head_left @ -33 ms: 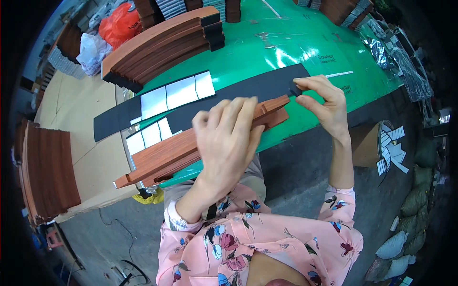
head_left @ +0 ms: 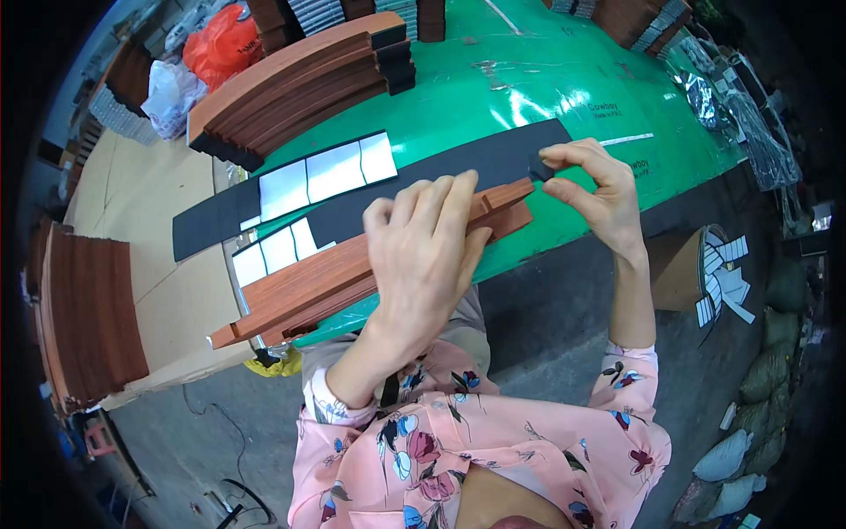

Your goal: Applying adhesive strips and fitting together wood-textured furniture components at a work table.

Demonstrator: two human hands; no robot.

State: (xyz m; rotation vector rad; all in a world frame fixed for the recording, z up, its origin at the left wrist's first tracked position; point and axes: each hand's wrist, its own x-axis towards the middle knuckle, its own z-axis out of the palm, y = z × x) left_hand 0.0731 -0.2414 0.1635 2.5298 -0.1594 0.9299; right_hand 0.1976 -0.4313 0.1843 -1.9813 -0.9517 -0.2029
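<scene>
My left hand [head_left: 423, 242] is wrapped over a reddish-brown wooden piece [head_left: 308, 282] with a notched, narrowed end, held slanting above the near table edge. A similar brown piece [head_left: 339, 304] shows just under it. Between thumb and forefinger, my right hand [head_left: 599, 189] pinches a small black pad [head_left: 539, 167] right beside the wooden piece's right tip; whether the two touch, I cannot tell. Behind the hands lie a long black sheet [head_left: 520, 145] and a black strip bearing white rectangles [head_left: 328, 176]. More white rectangles [head_left: 275, 254] lie partly under the wood.
A stack of curved brown pieces [head_left: 304, 88] stands on the green table covering [head_left: 458, 97]. Another brown stack [head_left: 92, 313] rests on cardboard [head_left: 176, 300] at left. Plastic bags [head_left: 220, 48] lie at the far left. A bin [head_left: 679, 264] with white scraps stands at right.
The small black pad in my right hand has shifted slightly left, closer to the wooden piece's tip. My left hand has barely moved.
</scene>
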